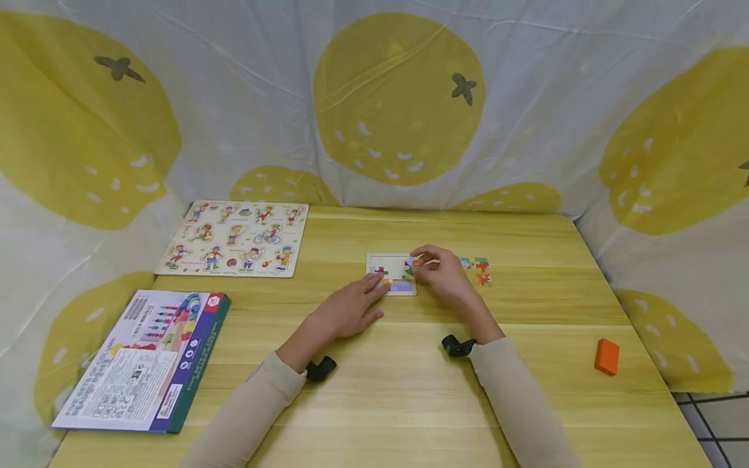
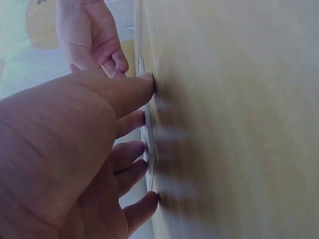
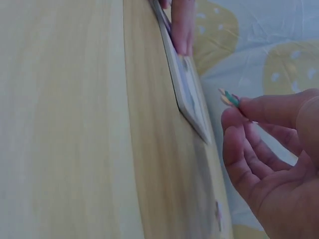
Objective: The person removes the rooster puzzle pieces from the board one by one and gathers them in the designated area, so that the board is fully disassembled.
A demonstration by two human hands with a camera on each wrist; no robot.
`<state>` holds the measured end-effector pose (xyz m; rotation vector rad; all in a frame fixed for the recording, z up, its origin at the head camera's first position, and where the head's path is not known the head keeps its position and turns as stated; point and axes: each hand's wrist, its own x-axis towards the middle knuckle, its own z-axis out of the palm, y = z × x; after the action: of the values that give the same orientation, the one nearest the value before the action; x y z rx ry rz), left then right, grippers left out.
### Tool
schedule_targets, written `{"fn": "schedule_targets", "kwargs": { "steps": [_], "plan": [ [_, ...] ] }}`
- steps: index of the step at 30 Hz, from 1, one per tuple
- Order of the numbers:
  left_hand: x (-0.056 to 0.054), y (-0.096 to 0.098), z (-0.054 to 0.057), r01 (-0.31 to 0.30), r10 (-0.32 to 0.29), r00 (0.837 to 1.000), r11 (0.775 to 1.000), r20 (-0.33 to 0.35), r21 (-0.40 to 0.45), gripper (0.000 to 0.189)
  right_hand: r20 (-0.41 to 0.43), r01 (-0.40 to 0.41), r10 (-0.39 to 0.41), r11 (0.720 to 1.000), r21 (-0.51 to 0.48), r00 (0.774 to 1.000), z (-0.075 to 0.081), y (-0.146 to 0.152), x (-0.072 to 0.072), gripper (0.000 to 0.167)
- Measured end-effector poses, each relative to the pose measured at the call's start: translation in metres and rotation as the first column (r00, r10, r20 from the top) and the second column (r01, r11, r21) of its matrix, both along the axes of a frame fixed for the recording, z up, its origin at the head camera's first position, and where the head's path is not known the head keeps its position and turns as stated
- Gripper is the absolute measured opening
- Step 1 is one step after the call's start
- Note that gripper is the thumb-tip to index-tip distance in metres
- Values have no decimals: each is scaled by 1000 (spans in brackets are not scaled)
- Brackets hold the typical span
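Observation:
A small jigsaw tray [image 1: 391, 255] with a pale rim lies mid-table, a few colourful pieces set inside it along its lower side. My left hand [image 1: 354, 305] rests at the tray's left lower corner, its fingers spread straight over the rim and the pieces. In the left wrist view the fingertips [image 2: 134, 149] touch the tray's edge. Between thumb and fingertips my right hand [image 1: 445, 276] pinches a jigsaw piece [image 3: 230, 98], held above the tray's right side. Loose jigsaw pieces [image 1: 482, 279] lie just right of that hand, partly hidden by it.
A wooden picture board [image 1: 234, 237] of sporty figures lies at the back left. In front of it is a boxed toy set [image 1: 140, 364]. An orange block [image 1: 606, 357] sits near the right edge. A lemon-print cloth [image 1: 404, 97] hangs behind the table.

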<state>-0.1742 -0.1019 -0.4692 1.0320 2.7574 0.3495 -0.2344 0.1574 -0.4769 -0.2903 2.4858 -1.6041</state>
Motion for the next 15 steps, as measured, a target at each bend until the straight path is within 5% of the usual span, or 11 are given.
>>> {"fn": "schedule_targets", "kwargs": {
  "steps": [15],
  "plan": [
    [1,1,-2,-4,5,1000,1000,-23,21,64,-34,77,-75,996,48,997,3,63,16,20]
  ]
}}
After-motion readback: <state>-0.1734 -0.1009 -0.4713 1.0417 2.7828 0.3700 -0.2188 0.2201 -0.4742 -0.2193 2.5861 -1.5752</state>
